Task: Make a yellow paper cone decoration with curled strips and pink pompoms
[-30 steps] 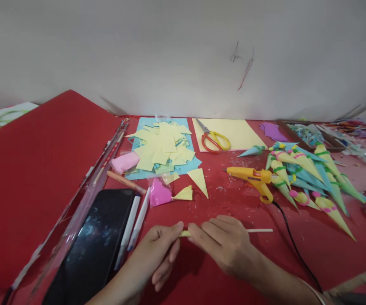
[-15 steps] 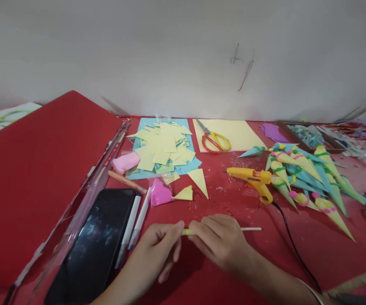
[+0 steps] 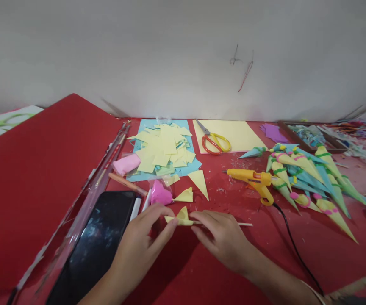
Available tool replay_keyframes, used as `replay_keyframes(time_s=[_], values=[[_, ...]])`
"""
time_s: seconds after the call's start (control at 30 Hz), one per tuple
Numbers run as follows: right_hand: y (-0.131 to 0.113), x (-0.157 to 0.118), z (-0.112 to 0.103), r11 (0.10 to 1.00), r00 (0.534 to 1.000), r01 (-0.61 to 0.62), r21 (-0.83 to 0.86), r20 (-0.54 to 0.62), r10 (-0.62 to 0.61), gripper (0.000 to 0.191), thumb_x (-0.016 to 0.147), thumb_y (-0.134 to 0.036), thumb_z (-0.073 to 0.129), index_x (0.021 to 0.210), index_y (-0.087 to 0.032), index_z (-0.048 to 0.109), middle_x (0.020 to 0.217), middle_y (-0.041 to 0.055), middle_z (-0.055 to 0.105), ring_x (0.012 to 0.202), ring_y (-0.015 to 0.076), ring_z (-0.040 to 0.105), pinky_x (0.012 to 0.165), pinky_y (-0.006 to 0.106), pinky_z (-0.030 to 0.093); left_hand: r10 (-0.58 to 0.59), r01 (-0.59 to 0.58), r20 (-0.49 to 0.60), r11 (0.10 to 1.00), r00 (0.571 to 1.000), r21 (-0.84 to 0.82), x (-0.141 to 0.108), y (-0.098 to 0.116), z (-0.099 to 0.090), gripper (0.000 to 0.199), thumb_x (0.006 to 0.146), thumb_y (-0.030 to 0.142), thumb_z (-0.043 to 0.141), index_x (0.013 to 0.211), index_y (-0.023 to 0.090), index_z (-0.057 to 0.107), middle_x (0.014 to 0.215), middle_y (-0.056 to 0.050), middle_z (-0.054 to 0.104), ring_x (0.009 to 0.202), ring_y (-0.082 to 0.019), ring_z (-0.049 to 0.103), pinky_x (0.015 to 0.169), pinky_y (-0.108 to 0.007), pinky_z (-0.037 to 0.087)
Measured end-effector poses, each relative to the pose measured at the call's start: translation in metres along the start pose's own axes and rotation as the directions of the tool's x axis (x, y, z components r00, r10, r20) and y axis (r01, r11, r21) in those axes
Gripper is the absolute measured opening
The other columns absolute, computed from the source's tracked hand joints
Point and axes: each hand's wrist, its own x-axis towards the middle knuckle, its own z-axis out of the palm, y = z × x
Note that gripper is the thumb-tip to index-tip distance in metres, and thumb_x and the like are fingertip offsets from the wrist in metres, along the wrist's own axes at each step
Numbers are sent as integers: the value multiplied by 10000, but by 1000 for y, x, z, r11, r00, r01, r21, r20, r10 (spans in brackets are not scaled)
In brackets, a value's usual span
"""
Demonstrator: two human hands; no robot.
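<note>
A piece of yellow paper, partly curled round a thin white stick, is between my two hands low in the middle. My left hand pinches the paper's left end between thumb and fingers. With thumb and fingertips, my right hand grips the thin white stick, whose far end sticks out to the right. Just beyond the hands lie a curled yellow paper piece, a yellow paper triangle and a bright pink lump of clay in clear wrap.
A yellow glue gun with a black cord lies right, beside a heap of decorated paper cones. Scissors rest on a yellow sheet. Cut paper pieces are piled at the back. A black phone lies left.
The yellow paper, earlier mostly covered by my fingers, now shows with a flap standing up. My left hand has shifted up and left, and the stick's free end has moved slightly left.
</note>
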Motion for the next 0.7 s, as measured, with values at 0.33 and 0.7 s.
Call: replay_keyframes(time_s=[0.33, 0.7], values=[[8, 7, 3, 980, 987, -101, -170, 104, 120, 334, 786, -45, 399, 1089, -122, 516, 930, 93, 571, 852, 200, 541, 721, 330, 472, 127, -131, -81, 991, 989, -40, 6, -6, -4, 65, 780, 181, 463, 742, 215, 504, 703, 21, 526, 640, -114, 502, 582, -194, 400], [7, 10, -6, 998, 997, -69, -7, 25, 69, 223, 823, -189, 461, 1029, -168, 543, 907, 73, 580, 841, 197, 526, 740, 350, 451, 336, -370, 276, 926, 900, 78, -2, -15, 14, 388, 697, 36, 415, 1035, 223, 452, 792, -16, 574, 704, -147, 529, 625, -252, 432]])
